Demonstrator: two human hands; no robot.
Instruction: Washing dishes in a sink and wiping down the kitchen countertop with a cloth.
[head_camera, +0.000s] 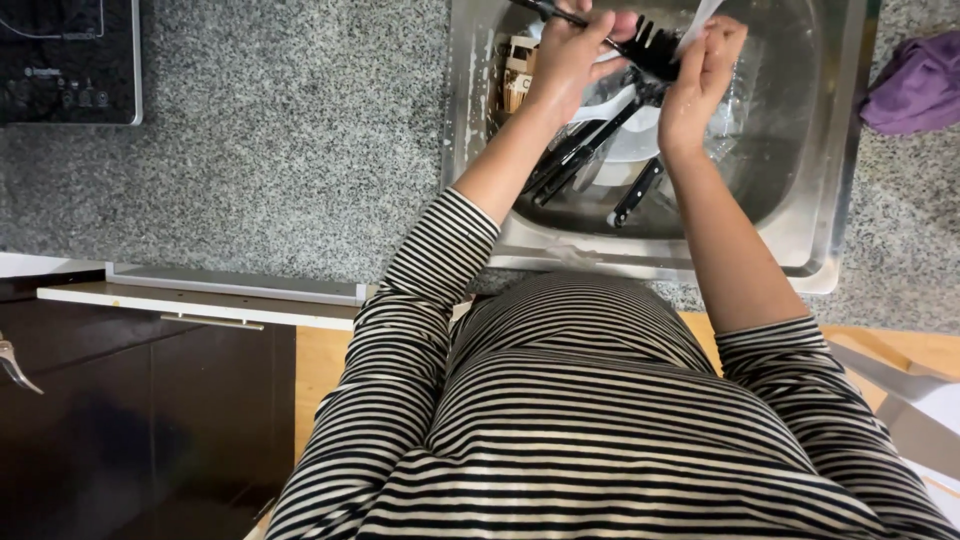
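- The black slotted spoon (655, 45) is held over the steel sink (470, 120), at the top edge of the view, its pronged head pointing toward the right hand.
- The left hand (570, 50) is closed around the spoon's thin handle, which runs up and out of view.
- The right hand (705, 60) is pinched on a pale cloth or wipe (697, 25) pressed against the spoon's head (what exactly the pale strip is cannot be told).
- For the step to be done well, it is judged that the handle should be gripped firmly while the slots are worked one at a time, the head kept over the basin so that drips fall inside.
- Below the hands, black-handled utensils (580, 155) and white dishes (630, 135) are piled in the sink, so the spoon is best kept clear of them.
- The sink is set into a speckled grey granite counter (290, 140); a black cooktop (65, 60) sits at the far left and a purple cloth (915, 85) lies at the right.
- A dark cabinet (130, 430) with a pale drawer edge stands under the counter, and a wooden floor (320, 370) is seen beside it.
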